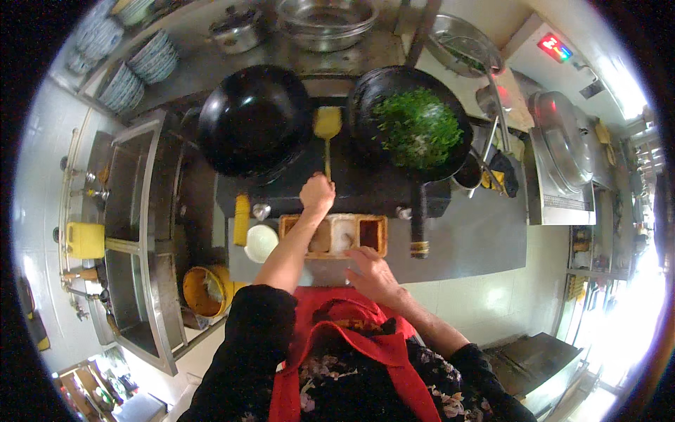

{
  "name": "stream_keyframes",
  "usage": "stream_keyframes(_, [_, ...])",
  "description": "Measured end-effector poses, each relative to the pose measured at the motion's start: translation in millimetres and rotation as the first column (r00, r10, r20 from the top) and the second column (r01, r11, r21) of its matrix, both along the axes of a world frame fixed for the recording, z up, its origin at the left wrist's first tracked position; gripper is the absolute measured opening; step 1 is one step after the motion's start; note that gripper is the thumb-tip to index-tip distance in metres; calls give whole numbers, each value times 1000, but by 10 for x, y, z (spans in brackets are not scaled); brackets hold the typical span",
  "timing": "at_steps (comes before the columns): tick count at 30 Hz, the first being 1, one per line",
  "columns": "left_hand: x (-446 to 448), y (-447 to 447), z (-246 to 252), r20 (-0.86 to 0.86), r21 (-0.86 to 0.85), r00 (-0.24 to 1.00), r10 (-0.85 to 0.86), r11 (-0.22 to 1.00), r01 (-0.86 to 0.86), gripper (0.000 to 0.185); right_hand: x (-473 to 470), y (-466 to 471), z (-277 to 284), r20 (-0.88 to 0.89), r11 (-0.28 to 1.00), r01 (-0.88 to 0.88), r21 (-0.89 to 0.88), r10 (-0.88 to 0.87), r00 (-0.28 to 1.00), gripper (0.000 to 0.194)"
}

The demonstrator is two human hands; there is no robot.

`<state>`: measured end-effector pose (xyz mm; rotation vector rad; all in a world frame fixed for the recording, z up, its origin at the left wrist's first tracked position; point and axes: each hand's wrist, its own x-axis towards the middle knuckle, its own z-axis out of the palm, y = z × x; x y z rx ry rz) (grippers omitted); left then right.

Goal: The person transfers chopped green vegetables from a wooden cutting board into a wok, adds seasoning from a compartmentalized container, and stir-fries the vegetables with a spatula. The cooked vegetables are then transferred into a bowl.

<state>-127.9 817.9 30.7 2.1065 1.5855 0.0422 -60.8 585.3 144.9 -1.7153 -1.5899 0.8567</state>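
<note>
My left hand [317,195] is closed around the handle of a yellow spatula [328,124], whose broad blade lies between two black woks. In the right-hand wok [369,140] is a heap of chopped green leaves [419,126] with some white on top. The left-hand wok [253,118] shows a dark, shiny, bare inside. Fingers apart, my right hand [372,271] hovers at the front edge of a seasoning tray [385,217]. That tray has compartments with brown, white and dark red contents; my left forearm hides part of it.
A pale bowl [261,243] and a yellow ridged object [241,220] stand left of the tray. The right-hand wok's long handle [418,221] juts over the counter's front. Steel basins [327,24] sit behind; a metal sink [132,179] lies left, a lidded steel pan [561,140] right.
</note>
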Motion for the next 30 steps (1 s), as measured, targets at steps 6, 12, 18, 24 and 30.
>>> stream_keyframes(6, [177,-13,-49,-122,10,985,121,993,-121,30,388,565,205,-236,977,158,140,-122,964,28])
stream_keyframes(12, [-15,-565,377,749,-396,590,302,918,32,21,462,918,32,-248,973,231,5,-222,943,24])
stream_keyframes(18, [-248,-1851,1317,674,-523,592,441,851,-39,13,357,676,245,-560,858,7,-514,-341,755,28])
stream_keyframes(24, [20,-1861,1457,829,57,512,-226,944,325,13,889,188,780,-283,964,240,-112,-262,923,15])
stream_keyframes(30, [685,-1690,1009,693,-714,294,658,570,407,37,2329,550,1252,782,889,451,81,-338,524,12])
